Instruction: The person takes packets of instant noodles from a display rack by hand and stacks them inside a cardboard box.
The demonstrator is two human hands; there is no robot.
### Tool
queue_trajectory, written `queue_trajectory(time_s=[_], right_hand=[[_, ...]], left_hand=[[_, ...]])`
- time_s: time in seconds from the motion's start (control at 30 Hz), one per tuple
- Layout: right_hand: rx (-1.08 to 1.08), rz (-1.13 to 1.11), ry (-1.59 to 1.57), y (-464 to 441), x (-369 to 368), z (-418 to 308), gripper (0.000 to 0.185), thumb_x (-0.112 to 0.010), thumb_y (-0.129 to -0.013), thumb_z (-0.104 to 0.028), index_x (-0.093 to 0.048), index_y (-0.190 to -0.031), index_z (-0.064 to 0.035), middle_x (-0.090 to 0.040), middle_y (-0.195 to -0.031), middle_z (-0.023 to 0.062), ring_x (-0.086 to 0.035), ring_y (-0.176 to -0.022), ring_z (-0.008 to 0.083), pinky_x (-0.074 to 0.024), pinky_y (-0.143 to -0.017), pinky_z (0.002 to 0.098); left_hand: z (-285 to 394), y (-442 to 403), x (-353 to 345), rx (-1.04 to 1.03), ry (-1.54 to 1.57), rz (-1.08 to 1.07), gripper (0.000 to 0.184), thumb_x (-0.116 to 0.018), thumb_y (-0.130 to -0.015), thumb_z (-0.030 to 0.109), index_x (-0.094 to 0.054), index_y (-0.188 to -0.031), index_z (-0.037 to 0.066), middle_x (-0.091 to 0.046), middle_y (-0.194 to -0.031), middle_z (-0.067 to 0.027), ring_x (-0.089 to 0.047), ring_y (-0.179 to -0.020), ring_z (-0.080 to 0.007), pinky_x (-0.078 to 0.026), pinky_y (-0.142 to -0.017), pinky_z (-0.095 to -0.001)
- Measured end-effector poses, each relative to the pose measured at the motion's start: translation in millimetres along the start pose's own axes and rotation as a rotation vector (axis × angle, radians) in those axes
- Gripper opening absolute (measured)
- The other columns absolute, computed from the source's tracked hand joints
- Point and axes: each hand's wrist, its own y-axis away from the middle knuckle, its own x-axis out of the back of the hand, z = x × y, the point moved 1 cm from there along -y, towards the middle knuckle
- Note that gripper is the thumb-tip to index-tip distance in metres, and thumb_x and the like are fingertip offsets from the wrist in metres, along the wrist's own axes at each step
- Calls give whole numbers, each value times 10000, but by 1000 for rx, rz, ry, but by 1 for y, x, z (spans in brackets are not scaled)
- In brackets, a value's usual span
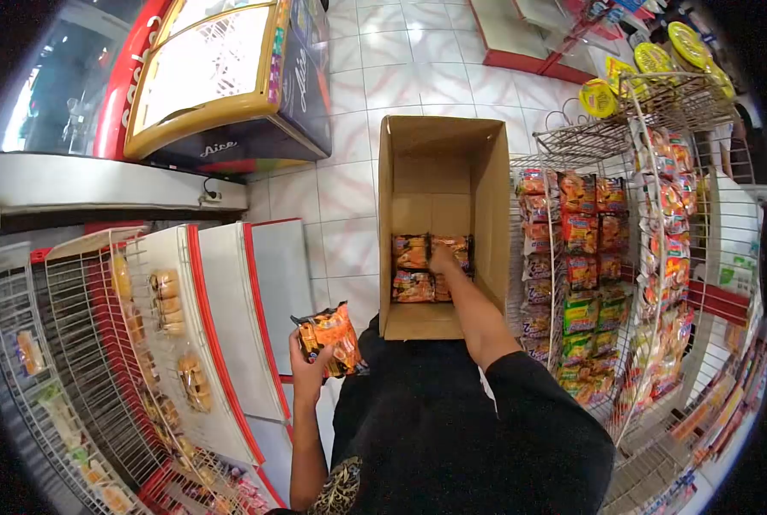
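Note:
An orange and black snack packet (330,339) is held in my left hand (309,365), beside the near left corner of an open cardboard box (431,322). My right hand (443,259) reaches down inside the box and touches the packets there; its fingertips are hard to make out. Several similar orange and black packets lie flat on the box floor, among them one at the back left (411,252) and one at the front left (413,287). My right hand and forearm partly cover the packets on the right side.
A wire rack with hanging packets (580,232) stands close to the box's right side. White shelves with red edges (220,326) and wire shelves with bread are at left. A freezer (255,112) stands at upper left, beside the tiled floor (349,197).

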Motion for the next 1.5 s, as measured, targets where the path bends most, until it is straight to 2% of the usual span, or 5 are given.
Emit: queue_trajectory(time_s=[0.47,0.67,0.9,1.1,1.5], right_hand=[[557,-314,262,12,25,-12,661,-597,-909,-178,-249,-1458,-55,-246,-1505,187,-446,-1261,320,-479,-914,437],[256,-449,-925,76,95,-35,531,-607,-907,-318,-464,-1326,-25,-511,-1312,163,-530,-1139,323,-454,-925,416],[751,-55,-30,118,126,-13,569,-729,-816,-283,-513,-1273,-23,-595,-1167,177,-598,-995,314,-478,-865,402],[42,-51,-6,44,86,22,790,-761,-779,-243,-331,-1417,-62,-545,-1234,216,-564,-1083,338,-470,-908,429],[103,129,414,9,5,47,859,-753,-765,-217,-252,-1445,-58,-326,-1439,216,-406,-1253,389,-405,-1025,437]], left_hand=[[37,-44,-59,-66,-193,-238,681,-757,-743,59,-404,-1322,-7,-571,-1188,-135,-576,-1065,-197,-453,-936,-320],[77,-92,-146,-273,-574,-599,694,-795,-717,242,-457,-1283,29,-608,-1150,-157,-606,-1019,-275,-464,-923,-372],[54,-130,-201,-412,-912,-601,547,-762,-737,346,-542,-1131,36,-513,-1261,-191,-533,-1100,-391,-435,-947,-464],[41,-126,-150,-887,-1034,-81,529,-686,-821,267,-458,-1242,42,-355,-1395,-198,-405,-1251,-364,-401,-989,-465],[-1,-108,-127,-92,-503,-409,551,-533,-943,207,-310,-1424,57,-538,-1292,-195,-583,-1117,-323,-494,-896,-390]])
